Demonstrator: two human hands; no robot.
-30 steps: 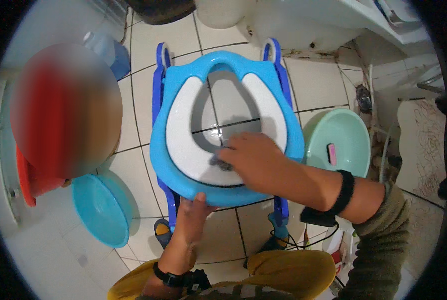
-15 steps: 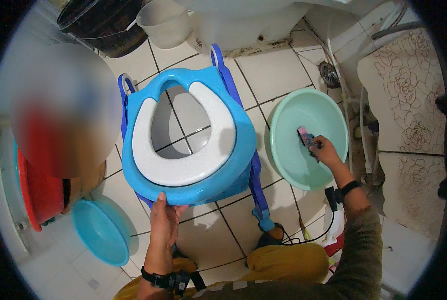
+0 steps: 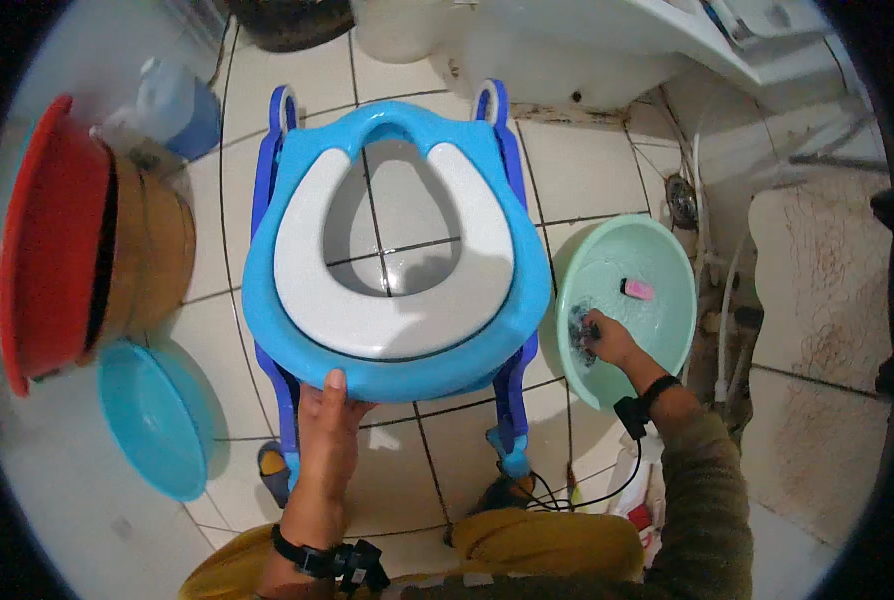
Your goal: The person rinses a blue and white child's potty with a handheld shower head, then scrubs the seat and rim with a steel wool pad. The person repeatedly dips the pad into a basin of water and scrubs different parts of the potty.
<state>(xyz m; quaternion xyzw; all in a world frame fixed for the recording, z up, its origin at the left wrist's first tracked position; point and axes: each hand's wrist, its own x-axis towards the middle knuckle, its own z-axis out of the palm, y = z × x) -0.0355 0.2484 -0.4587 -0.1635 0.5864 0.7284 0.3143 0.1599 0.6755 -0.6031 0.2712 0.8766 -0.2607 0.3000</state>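
Observation:
A child's blue toilet training seat (image 3: 407,384) with a white padded ring stands on folding purple-blue legs in front of me. My left hand (image 3: 332,425) grips its near rim, thumb on top and fingers underneath. To the right is a pale green basin (image 3: 672,345) with water in it. Inside the basin, at its left side, my right hand (image 3: 609,338) is closed on a dark, crumpled mesh-like scrubber (image 3: 581,335); its exact kind is unclear. A small pink block with a dark end (image 3: 637,289) lies apart from the hand in the basin.
At the left, a red basin (image 3: 57,250) and a brown tub (image 3: 152,250) lean on the wall near a blue basin (image 3: 157,420). A jug of blue liquid (image 3: 179,110) stands behind them. A floor drain (image 3: 681,200) lies beyond the green basin. Black cables (image 3: 577,500) trail near my foot.
My right hand has moved left and nearer within the basin with the dark scrubber, leaving the pink block apart. The seat now stands straighter before me, my left hand still on its rim. The view has shifted.

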